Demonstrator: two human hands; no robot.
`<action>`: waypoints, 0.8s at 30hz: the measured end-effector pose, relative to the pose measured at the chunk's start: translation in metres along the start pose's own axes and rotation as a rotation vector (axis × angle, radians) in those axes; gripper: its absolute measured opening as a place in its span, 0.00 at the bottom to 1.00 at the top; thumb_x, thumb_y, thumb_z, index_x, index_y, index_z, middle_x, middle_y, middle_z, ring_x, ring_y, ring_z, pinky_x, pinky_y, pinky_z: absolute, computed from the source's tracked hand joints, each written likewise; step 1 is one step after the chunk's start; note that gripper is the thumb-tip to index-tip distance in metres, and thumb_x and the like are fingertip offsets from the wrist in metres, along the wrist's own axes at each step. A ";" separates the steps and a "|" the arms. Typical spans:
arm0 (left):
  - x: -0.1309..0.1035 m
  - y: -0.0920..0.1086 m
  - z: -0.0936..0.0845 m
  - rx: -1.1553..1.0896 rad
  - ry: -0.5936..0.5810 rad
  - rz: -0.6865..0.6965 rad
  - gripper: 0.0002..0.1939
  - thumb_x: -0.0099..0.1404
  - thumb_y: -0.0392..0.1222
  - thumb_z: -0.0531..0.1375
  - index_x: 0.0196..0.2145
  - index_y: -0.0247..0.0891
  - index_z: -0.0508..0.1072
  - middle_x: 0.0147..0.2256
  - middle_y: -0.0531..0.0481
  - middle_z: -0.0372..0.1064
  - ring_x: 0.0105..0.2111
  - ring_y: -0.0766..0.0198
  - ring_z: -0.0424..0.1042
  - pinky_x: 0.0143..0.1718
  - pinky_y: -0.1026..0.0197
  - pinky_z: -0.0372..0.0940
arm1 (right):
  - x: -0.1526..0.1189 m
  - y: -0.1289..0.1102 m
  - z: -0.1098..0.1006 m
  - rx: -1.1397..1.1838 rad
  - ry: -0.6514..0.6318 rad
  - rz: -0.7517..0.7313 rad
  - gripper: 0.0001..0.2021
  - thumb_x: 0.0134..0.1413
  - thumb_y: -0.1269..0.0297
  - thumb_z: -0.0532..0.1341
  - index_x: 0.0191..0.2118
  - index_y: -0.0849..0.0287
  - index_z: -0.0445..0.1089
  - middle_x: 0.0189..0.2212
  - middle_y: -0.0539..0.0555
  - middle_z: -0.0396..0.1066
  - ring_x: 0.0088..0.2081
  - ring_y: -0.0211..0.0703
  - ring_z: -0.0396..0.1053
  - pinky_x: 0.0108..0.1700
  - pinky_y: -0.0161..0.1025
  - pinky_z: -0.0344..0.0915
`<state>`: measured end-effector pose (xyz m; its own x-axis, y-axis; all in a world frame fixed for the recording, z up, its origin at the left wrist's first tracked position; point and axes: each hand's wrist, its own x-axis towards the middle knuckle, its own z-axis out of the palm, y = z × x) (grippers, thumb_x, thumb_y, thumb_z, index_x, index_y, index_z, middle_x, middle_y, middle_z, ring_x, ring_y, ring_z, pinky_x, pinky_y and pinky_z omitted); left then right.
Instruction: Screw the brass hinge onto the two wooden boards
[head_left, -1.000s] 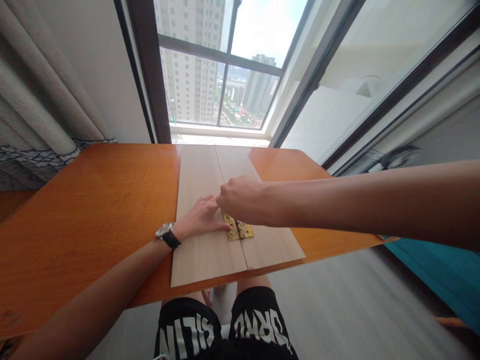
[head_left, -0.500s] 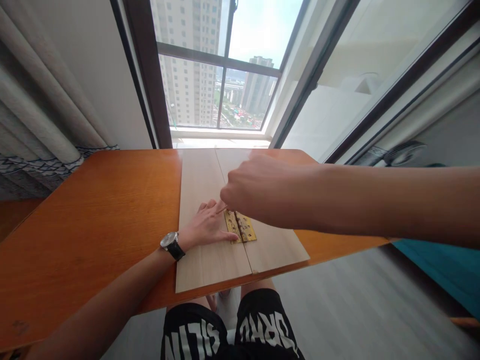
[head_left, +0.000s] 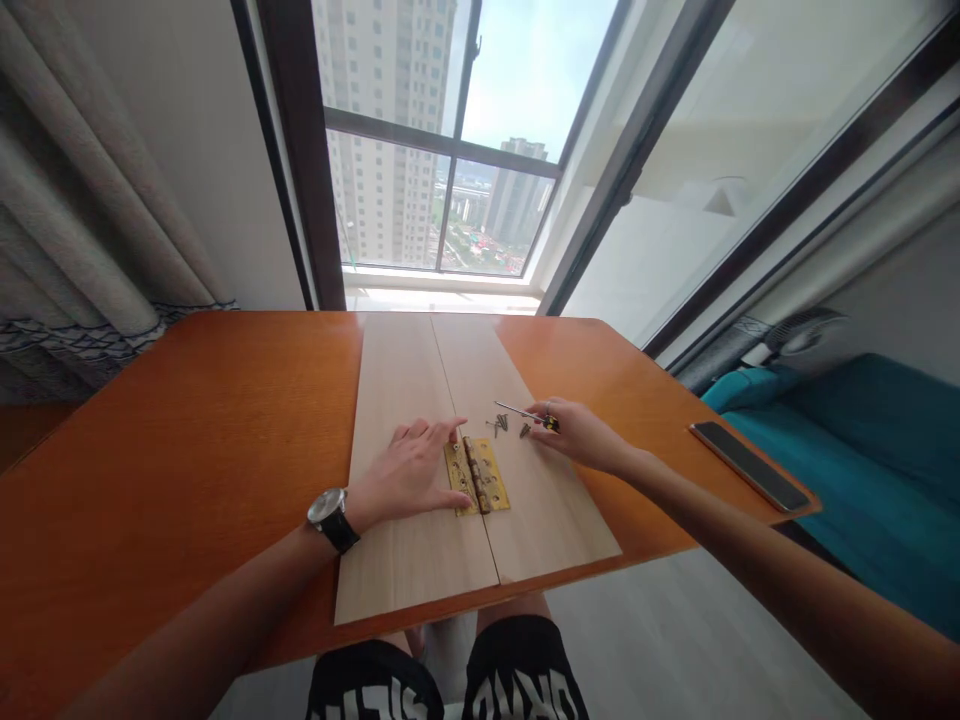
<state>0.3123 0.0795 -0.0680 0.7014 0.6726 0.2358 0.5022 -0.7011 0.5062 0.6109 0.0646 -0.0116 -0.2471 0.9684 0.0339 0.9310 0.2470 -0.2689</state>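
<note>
Two pale wooden boards lie side by side, the left board point(head_left: 405, 370) and the right board point(head_left: 555, 520). A brass hinge point(head_left: 478, 476) rests across their seam. My left hand point(head_left: 412, 468) is spread on the left board, thumb on the hinge's lower left part and index finger by its top edge. In my right hand point(head_left: 571, 432) is a screwdriver point(head_left: 517, 410) with a black and yellow handle, its shaft pointing left. Several small screws point(head_left: 501, 422) lie on the right board near the shaft, and another little group point(head_left: 525, 430) is at my right fingertips.
The boards lie on an orange-brown wooden table point(head_left: 247, 400). A dark phone-like slab point(head_left: 750, 465) lies at its right end. Beyond are a teal sofa point(head_left: 862, 450), a window point(head_left: 450, 220) and a curtain point(head_left: 82, 200).
My right hand has moved right and back from above the hinge, uncovering the screws and the screwdriver. My left hand stays by the hinge. The view has shifted slightly.
</note>
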 end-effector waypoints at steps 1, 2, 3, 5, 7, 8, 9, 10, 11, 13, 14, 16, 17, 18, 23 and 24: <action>0.000 0.000 0.000 0.000 -0.004 0.003 0.50 0.55 0.60 0.72 0.67 0.47 0.51 0.55 0.44 0.69 0.54 0.45 0.66 0.57 0.44 0.56 | 0.001 0.003 0.005 0.019 0.006 0.000 0.11 0.59 0.66 0.61 0.45 0.60 0.77 0.39 0.57 0.75 0.38 0.44 0.73 0.42 0.39 0.67; 0.000 0.000 0.000 0.000 -0.008 0.007 0.50 0.55 0.61 0.71 0.67 0.47 0.51 0.55 0.44 0.69 0.54 0.45 0.66 0.57 0.44 0.56 | 0.001 0.005 0.008 0.036 0.011 0.000 0.11 0.59 0.66 0.60 0.44 0.60 0.77 0.39 0.57 0.75 0.38 0.44 0.73 0.43 0.39 0.68; 0.000 0.000 0.000 0.000 -0.011 0.009 0.50 0.55 0.61 0.71 0.67 0.47 0.51 0.55 0.43 0.69 0.54 0.45 0.66 0.57 0.44 0.56 | 0.001 0.008 0.011 0.052 0.017 -0.002 0.10 0.60 0.66 0.60 0.43 0.59 0.78 0.38 0.57 0.75 0.38 0.44 0.74 0.43 0.40 0.68; 0.000 0.000 0.000 0.001 -0.015 0.011 0.50 0.55 0.62 0.71 0.67 0.47 0.51 0.55 0.43 0.69 0.54 0.44 0.67 0.57 0.44 0.56 | 0.000 0.012 0.013 0.082 0.030 -0.006 0.09 0.60 0.66 0.59 0.40 0.59 0.78 0.37 0.56 0.76 0.37 0.44 0.74 0.43 0.40 0.69; 0.000 0.000 -0.001 -0.002 -0.013 0.011 0.50 0.55 0.62 0.71 0.66 0.46 0.52 0.56 0.42 0.69 0.54 0.44 0.67 0.56 0.44 0.56 | -0.002 0.014 0.013 0.108 0.045 -0.012 0.09 0.61 0.66 0.59 0.39 0.59 0.77 0.37 0.56 0.77 0.38 0.44 0.74 0.43 0.40 0.69; 0.000 0.000 -0.001 -0.004 -0.014 0.009 0.50 0.55 0.62 0.71 0.66 0.46 0.52 0.55 0.43 0.69 0.55 0.44 0.66 0.56 0.44 0.56 | -0.004 0.014 0.013 0.118 0.053 -0.013 0.08 0.61 0.65 0.59 0.38 0.59 0.77 0.37 0.56 0.77 0.38 0.45 0.75 0.43 0.40 0.70; 0.001 0.000 -0.001 -0.005 -0.015 0.004 0.50 0.55 0.62 0.71 0.66 0.46 0.53 0.55 0.43 0.69 0.55 0.44 0.66 0.56 0.44 0.56 | -0.005 0.014 0.014 0.127 0.059 -0.012 0.08 0.61 0.65 0.59 0.38 0.59 0.76 0.36 0.56 0.78 0.37 0.45 0.75 0.42 0.40 0.70; 0.001 0.000 -0.001 -0.005 -0.018 -0.001 0.50 0.55 0.62 0.71 0.66 0.46 0.53 0.55 0.43 0.69 0.55 0.44 0.66 0.56 0.44 0.56 | -0.006 0.014 0.014 0.135 0.063 -0.012 0.08 0.61 0.65 0.59 0.37 0.59 0.76 0.35 0.56 0.78 0.37 0.45 0.75 0.42 0.40 0.70; 0.001 0.001 -0.001 -0.005 -0.020 -0.006 0.50 0.55 0.61 0.72 0.66 0.45 0.53 0.55 0.43 0.69 0.55 0.44 0.66 0.56 0.44 0.56 | -0.006 0.013 0.014 0.142 0.066 -0.014 0.08 0.61 0.64 0.59 0.36 0.59 0.76 0.35 0.56 0.78 0.36 0.46 0.75 0.41 0.40 0.70; 0.001 0.001 -0.001 -0.004 -0.027 -0.012 0.49 0.55 0.62 0.71 0.65 0.45 0.53 0.55 0.43 0.69 0.55 0.44 0.66 0.56 0.44 0.56 | -0.007 0.012 0.015 0.156 0.063 -0.031 0.08 0.61 0.64 0.60 0.36 0.59 0.75 0.35 0.56 0.78 0.37 0.45 0.75 0.42 0.40 0.70; 0.001 0.001 -0.001 -0.002 -0.030 -0.015 0.49 0.55 0.62 0.71 0.65 0.45 0.53 0.55 0.43 0.69 0.55 0.44 0.66 0.56 0.44 0.56 | -0.007 0.011 0.016 0.163 0.058 -0.043 0.08 0.61 0.64 0.59 0.36 0.59 0.75 0.37 0.56 0.78 0.38 0.45 0.75 0.43 0.40 0.70; 0.002 0.001 -0.002 0.003 -0.038 -0.019 0.49 0.55 0.62 0.71 0.66 0.45 0.53 0.55 0.42 0.69 0.54 0.44 0.66 0.56 0.44 0.56 | -0.006 0.009 0.016 0.169 0.057 -0.058 0.08 0.62 0.64 0.59 0.38 0.59 0.75 0.38 0.57 0.78 0.40 0.45 0.75 0.45 0.41 0.70; 0.002 0.001 -0.002 0.006 -0.041 -0.020 0.49 0.55 0.62 0.71 0.66 0.44 0.53 0.55 0.43 0.69 0.55 0.44 0.66 0.56 0.44 0.56 | -0.007 0.008 0.016 0.169 0.061 -0.057 0.09 0.63 0.64 0.58 0.38 0.59 0.75 0.39 0.57 0.78 0.40 0.45 0.75 0.46 0.42 0.70; 0.002 0.002 -0.002 0.008 -0.044 -0.018 0.49 0.56 0.62 0.71 0.66 0.44 0.53 0.55 0.43 0.69 0.55 0.44 0.66 0.56 0.44 0.56 | -0.008 0.007 0.016 0.167 0.065 -0.054 0.09 0.63 0.64 0.58 0.39 0.60 0.75 0.39 0.58 0.77 0.40 0.46 0.75 0.46 0.42 0.70; 0.001 0.003 -0.004 0.014 -0.049 -0.010 0.47 0.57 0.62 0.69 0.66 0.44 0.54 0.56 0.43 0.68 0.55 0.45 0.65 0.57 0.45 0.55 | -0.035 0.001 0.009 0.144 0.073 -0.070 0.11 0.64 0.60 0.59 0.44 0.60 0.75 0.40 0.60 0.75 0.39 0.46 0.74 0.44 0.44 0.69; 0.001 0.003 -0.004 0.016 -0.050 -0.006 0.47 0.57 0.62 0.69 0.65 0.44 0.54 0.56 0.42 0.68 0.55 0.45 0.65 0.57 0.45 0.55 | -0.044 0.001 0.009 0.138 0.059 -0.097 0.11 0.64 0.60 0.60 0.45 0.60 0.74 0.40 0.60 0.75 0.39 0.46 0.74 0.44 0.43 0.69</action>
<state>0.3130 0.0791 -0.0628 0.7223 0.6646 0.1913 0.5141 -0.7011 0.4942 0.6202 0.0215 -0.0224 -0.3137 0.9417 0.1213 0.8570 0.3358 -0.3909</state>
